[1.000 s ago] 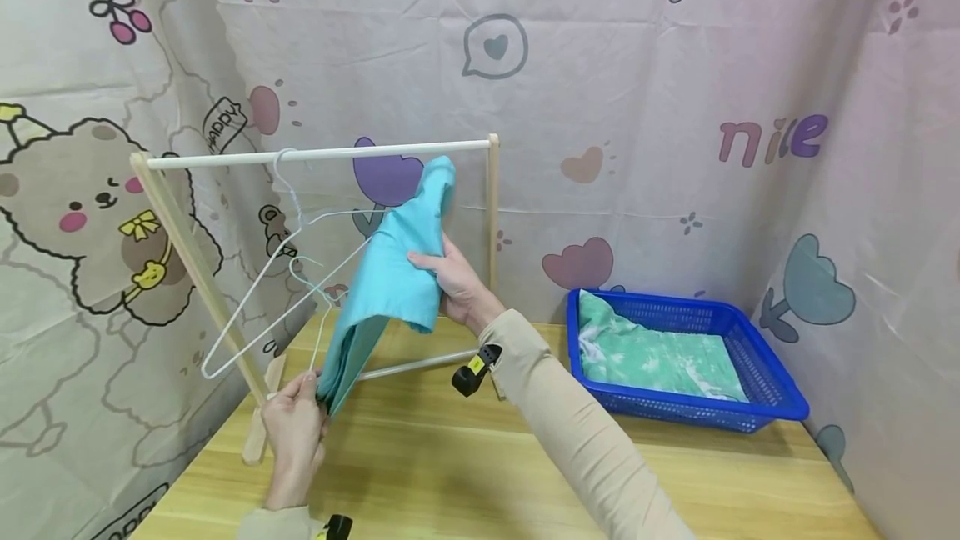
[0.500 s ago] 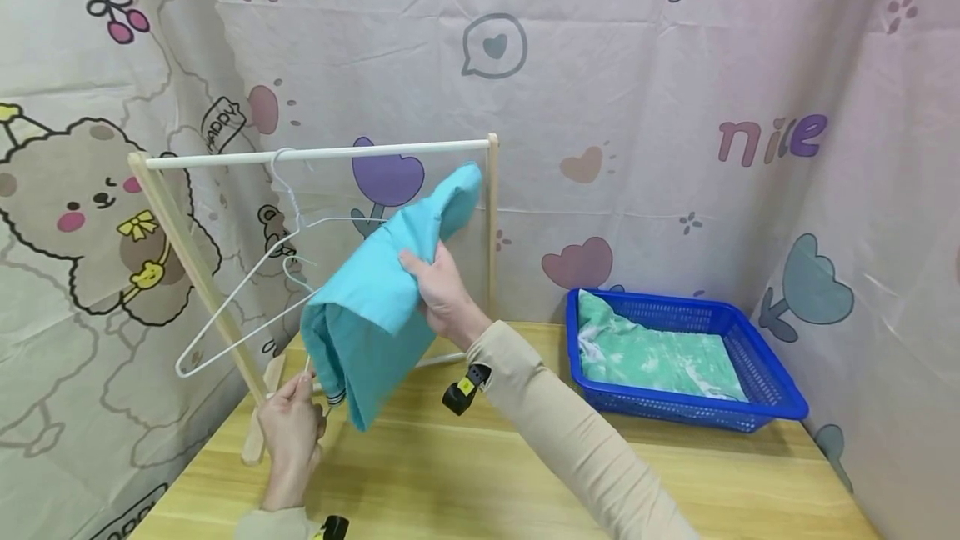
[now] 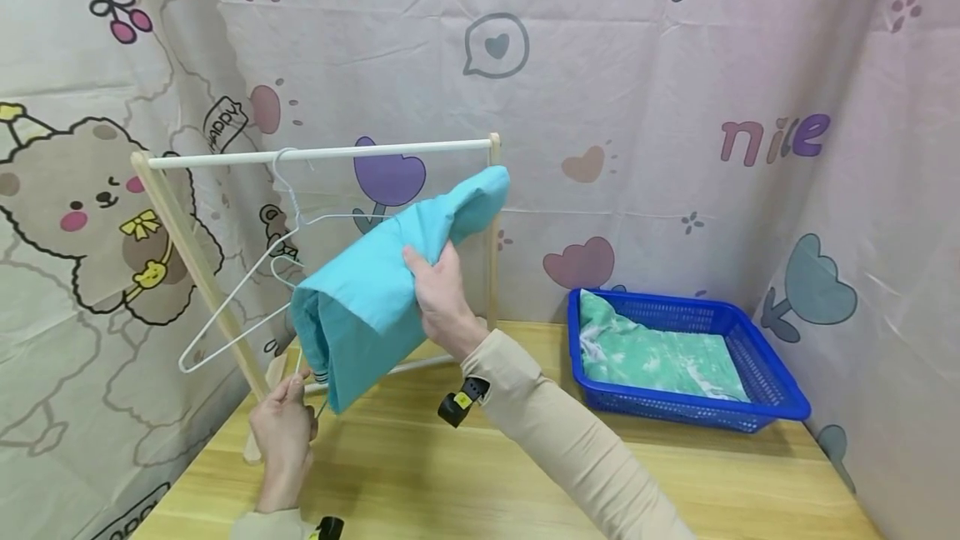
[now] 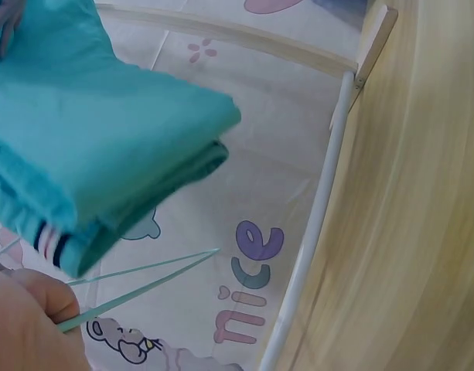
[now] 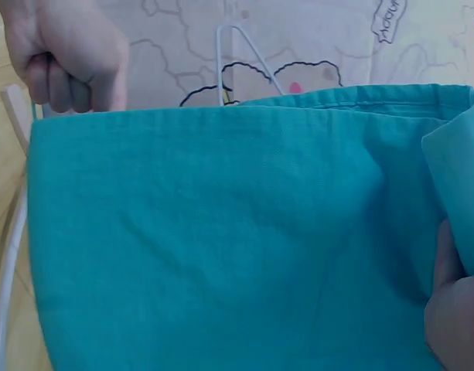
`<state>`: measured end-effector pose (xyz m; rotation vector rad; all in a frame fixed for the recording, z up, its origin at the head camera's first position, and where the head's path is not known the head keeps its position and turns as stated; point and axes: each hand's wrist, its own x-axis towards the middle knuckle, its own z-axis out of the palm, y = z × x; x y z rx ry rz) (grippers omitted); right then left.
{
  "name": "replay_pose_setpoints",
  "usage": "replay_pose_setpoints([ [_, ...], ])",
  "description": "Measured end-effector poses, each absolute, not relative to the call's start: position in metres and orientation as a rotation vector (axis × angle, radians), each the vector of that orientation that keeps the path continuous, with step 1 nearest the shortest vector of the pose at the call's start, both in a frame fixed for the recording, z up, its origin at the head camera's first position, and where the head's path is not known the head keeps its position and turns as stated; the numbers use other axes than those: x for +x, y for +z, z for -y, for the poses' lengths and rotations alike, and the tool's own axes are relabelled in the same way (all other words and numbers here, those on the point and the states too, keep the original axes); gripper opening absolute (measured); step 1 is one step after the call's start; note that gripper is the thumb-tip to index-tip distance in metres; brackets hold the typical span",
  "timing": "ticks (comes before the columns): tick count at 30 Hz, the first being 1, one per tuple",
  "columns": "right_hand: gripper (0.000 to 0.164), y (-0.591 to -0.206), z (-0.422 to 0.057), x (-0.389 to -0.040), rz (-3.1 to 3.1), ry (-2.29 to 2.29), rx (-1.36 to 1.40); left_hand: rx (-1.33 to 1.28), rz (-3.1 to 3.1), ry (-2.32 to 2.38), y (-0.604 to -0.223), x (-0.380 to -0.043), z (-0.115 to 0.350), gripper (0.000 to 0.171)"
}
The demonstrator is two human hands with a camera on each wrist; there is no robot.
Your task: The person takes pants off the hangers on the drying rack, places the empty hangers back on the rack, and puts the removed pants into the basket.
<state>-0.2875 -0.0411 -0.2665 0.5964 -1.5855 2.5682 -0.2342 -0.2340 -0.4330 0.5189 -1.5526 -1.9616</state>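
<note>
My right hand (image 3: 446, 298) holds a folded turquoise garment (image 3: 367, 282) in the air, thumb on the near face and the other fingers hidden behind the cloth. Its folded layers part at the lower left end, where a small striped trim (image 4: 47, 243) shows. At that end my left hand (image 3: 283, 423) grips a pale green wire hanger (image 4: 140, 291), fingers curled round the wire. This hanger's hook (image 3: 279, 271) sticks out left of the garment, and much of its frame is hidden behind the cloth.
A drying rack with a white rail (image 3: 390, 150) stands behind the hands, and a white hanger (image 3: 295, 207) hangs from it. On the right of the wooden table (image 3: 480, 457), a blue basket (image 3: 675, 408) holds a green-and-white cloth (image 3: 660, 361). Printed curtains enclose the space.
The garment has turned from steep to slanting, its top end moving right and its lower end left. My left hand has shifted slightly down and left with the green hanger.
</note>
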Motion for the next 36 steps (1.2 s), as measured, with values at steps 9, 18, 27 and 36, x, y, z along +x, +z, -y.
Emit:
replay_pose_setpoints([
  [9,0.024,-0.257,0.033,-0.270,1.550,2.445,0.508,0.461,1.450,-2.021,-0.435,-0.234,0.234,0.021],
  [18,0.028,-0.252,0.024,-0.265,1.467,2.304,0.457,0.451,1.472,-2.006,-0.434,-0.233,0.234,0.020],
  [27,0.029,-0.253,-0.011,-0.278,1.508,2.279,0.420,0.451,1.467,-1.930,-0.430,-0.235,0.235,0.027],
  [36,0.032,-0.255,-0.039,-0.279,1.539,2.233,0.410,0.441,1.487,-1.948,-0.430,-0.233,0.236,0.024],
])
